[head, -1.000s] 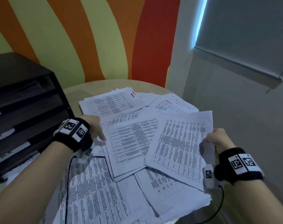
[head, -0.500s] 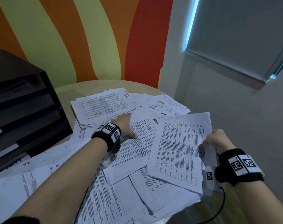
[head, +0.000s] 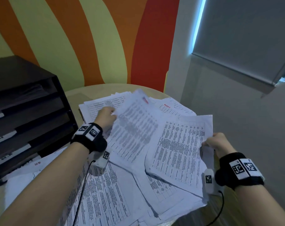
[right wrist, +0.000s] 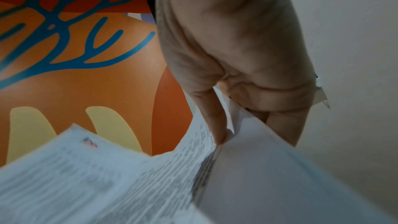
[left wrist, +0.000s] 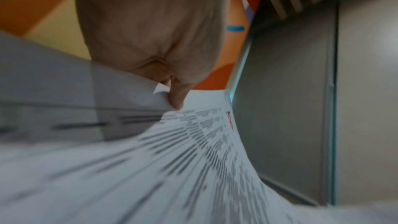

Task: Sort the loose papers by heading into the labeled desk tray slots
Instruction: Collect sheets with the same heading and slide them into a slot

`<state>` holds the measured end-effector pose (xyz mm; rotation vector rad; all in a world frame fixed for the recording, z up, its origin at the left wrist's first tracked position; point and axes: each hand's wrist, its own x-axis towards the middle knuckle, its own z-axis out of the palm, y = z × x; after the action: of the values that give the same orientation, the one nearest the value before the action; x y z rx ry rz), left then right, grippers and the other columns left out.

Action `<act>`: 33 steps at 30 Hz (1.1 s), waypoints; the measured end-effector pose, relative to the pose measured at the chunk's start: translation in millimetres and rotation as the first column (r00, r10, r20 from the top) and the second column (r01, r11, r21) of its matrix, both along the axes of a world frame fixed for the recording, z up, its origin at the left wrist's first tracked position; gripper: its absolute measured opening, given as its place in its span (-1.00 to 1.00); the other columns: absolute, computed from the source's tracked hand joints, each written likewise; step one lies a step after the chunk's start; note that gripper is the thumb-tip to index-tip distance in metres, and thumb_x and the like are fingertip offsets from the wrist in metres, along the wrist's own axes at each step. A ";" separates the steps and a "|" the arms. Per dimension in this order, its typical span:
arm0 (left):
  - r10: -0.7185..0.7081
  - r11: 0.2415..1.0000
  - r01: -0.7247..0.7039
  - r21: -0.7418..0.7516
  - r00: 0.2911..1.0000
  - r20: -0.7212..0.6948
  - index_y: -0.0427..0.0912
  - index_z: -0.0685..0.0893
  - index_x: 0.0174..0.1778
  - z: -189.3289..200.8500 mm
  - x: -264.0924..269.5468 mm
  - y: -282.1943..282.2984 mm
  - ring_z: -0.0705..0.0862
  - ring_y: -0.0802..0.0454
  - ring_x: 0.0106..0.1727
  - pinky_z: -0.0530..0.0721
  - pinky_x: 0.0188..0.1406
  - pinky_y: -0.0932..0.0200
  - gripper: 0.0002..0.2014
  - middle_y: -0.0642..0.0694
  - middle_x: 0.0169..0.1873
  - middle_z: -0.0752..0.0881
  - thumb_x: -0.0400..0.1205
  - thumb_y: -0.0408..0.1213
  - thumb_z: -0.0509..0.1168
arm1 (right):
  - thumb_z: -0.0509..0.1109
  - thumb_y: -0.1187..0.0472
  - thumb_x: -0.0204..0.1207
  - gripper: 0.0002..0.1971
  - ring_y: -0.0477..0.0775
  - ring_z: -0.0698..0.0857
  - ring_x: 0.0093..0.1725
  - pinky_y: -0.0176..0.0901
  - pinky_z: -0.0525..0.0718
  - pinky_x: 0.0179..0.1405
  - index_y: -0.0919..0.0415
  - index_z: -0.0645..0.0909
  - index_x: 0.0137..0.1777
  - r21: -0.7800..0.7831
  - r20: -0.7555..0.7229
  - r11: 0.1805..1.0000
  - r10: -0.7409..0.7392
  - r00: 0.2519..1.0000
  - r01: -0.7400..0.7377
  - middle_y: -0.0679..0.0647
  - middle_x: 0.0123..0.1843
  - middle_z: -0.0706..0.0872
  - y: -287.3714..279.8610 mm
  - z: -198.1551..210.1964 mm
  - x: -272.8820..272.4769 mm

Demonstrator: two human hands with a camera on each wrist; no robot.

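Loose printed papers [head: 106, 198] cover a round table. My left hand [head: 106, 117] pinches the left edge of one sheet [head: 133, 128], blurred and lifted off the pile, with a red heading at its top. In the left wrist view the thumb and fingers [left wrist: 172, 94] close on that sheet's edge [left wrist: 193, 142]. My right hand [head: 217, 142] grips a small stack of sheets [head: 179, 150] by its right edge, held above the pile. The right wrist view shows the thumb [right wrist: 215, 122] pressed on that stack [right wrist: 258, 168]. A black desk tray [head: 24, 115] with white labelled slots stands at the left.
Another sheet with a red heading [head: 171, 108] lies at the far side of the pile. The table's rim [head: 97, 87] curves near a striped orange and yellow wall. A grey wall and a window blind [head: 244, 38] are at the right.
My left hand moved from beside the tray across the pile, pressed on a sheet in the middle, and now pinches and lifts it. The right hand kept its stack nearly still.
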<state>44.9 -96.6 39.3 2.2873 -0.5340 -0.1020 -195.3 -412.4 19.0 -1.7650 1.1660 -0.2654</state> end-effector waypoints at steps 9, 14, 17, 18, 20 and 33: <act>0.189 0.781 -0.299 -0.548 0.950 -0.249 -0.36 0.68 -0.06 36.3 4.6 63.4 0.66 -0.10 -0.06 0.60 -0.01 0.04 -0.91 -0.24 -0.10 0.71 0.66 -0.40 0.30 | 0.21 0.63 0.48 -0.76 0.18 0.53 -0.11 -0.03 0.41 -0.18 0.67 0.55 0.13 0.107 0.185 0.992 0.050 0.982 -0.071 0.52 0.13 0.69 37.2 20.2 16.5; 0.075 0.923 -0.203 -0.326 0.928 -0.366 -0.30 0.67 -0.03 21.1 -22.4 34.8 0.59 -0.13 -0.16 0.50 -0.18 0.06 -0.79 -0.24 -0.15 0.61 0.73 -0.22 0.24 | 0.17 0.59 0.46 -0.68 0.40 0.68 -0.08 0.15 0.55 -0.12 0.61 0.53 0.21 0.198 0.342 0.945 0.184 0.921 -0.262 0.63 0.21 0.61 74.3 38.7 36.6; 0.025 0.942 -0.160 -0.296 0.911 -0.412 -0.41 0.60 0.24 13.5 -37.1 21.8 0.62 -0.13 -0.07 0.55 -0.18 0.15 -0.72 -0.27 -0.02 0.66 0.75 -0.27 0.21 | 0.20 0.55 0.56 -0.72 0.35 0.76 -0.04 0.40 0.66 0.10 0.50 0.63 0.20 0.207 0.401 0.908 0.260 0.878 -0.363 0.36 0.04 0.79 97.3 46.5 48.0; 0.013 0.929 -0.169 -0.329 0.904 -0.428 -0.44 0.59 0.24 12.0 -41.2 20.0 0.65 -0.12 -0.10 0.60 -0.28 0.23 -0.75 -0.28 0.00 0.69 0.74 -0.35 0.24 | 0.23 0.51 0.59 -0.76 0.38 0.77 -0.01 0.45 0.64 0.11 0.49 0.64 0.18 0.203 0.406 0.900 0.282 0.869 -0.387 0.36 0.04 0.80 103.0 47.5 51.8; -0.053 0.901 -0.168 -0.400 0.873 -0.485 -0.46 0.59 0.24 10.7 -47.5 19.4 0.69 -0.04 -0.11 0.67 -0.39 0.40 -0.76 -0.28 0.03 0.72 0.66 -0.53 0.30 | 0.27 0.45 0.61 -0.79 0.41 0.77 0.02 0.44 0.68 0.10 0.48 0.66 0.15 0.191 0.398 0.887 0.323 0.859 -0.421 0.37 0.04 0.80 112.8 48.8 57.6; 0.194 0.799 -0.468 -0.378 0.795 -0.574 -0.49 0.49 0.44 -41.3 -4.1 92.5 0.50 -0.27 0.47 0.41 0.51 -0.05 -0.60 -0.32 0.48 0.52 0.65 -0.67 0.20 | 0.61 0.01 0.36 -0.07 0.38 0.38 0.49 0.15 0.50 0.39 0.33 0.16 0.57 -0.142 -0.312 0.990 -0.024 0.950 -0.022 0.38 0.50 0.36 56.6 -4.6 71.9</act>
<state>40.8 -4.0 -2.0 1.6955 0.1433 -0.3379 -123.4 -355.8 14.4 -1.9841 1.4014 -0.0708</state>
